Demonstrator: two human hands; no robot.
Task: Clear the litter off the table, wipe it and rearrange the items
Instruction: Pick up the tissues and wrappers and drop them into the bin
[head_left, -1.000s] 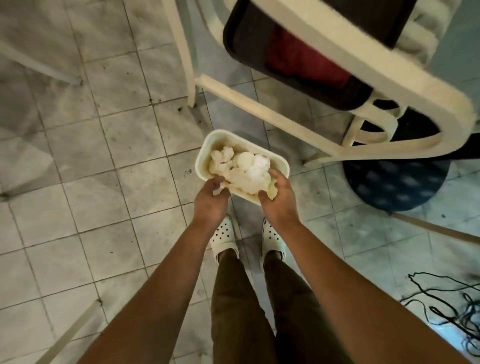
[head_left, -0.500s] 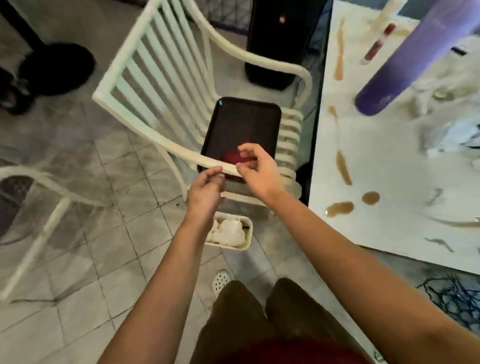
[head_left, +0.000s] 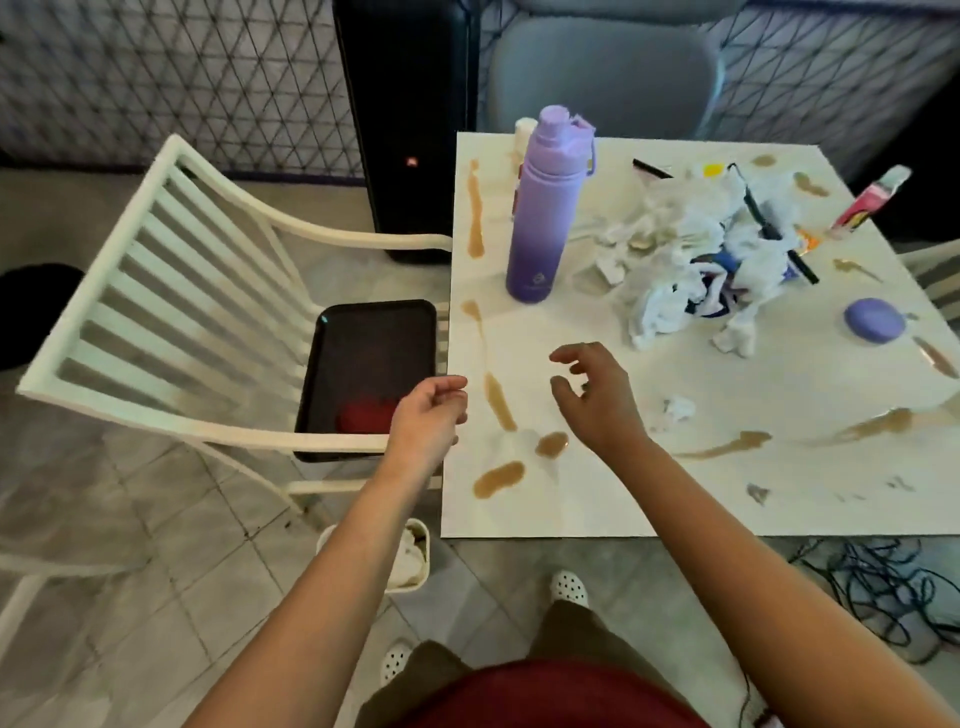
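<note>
At centre right of the frame, a white counter (head_left: 727, 493) is streaked with brown spills (head_left: 500, 400). On it stand a lilac-to-purple water bottle (head_left: 543, 208) and white crumpled tissues (head_left: 675, 260). At left, a white slatted chair (head_left: 171, 291) carries a black tray (head_left: 374, 358). The floor (head_left: 130, 571) has grey tiles.

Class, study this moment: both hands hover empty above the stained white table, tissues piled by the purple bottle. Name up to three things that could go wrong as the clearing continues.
1. The right hand might graze the brown spills beneath it, smearing them.
2. Grabbing at the crumpled tissue pile could topple the upright purple bottle beside it.
3. The white bin sits on the floor near the feet, so a step could kick it over.
</note>
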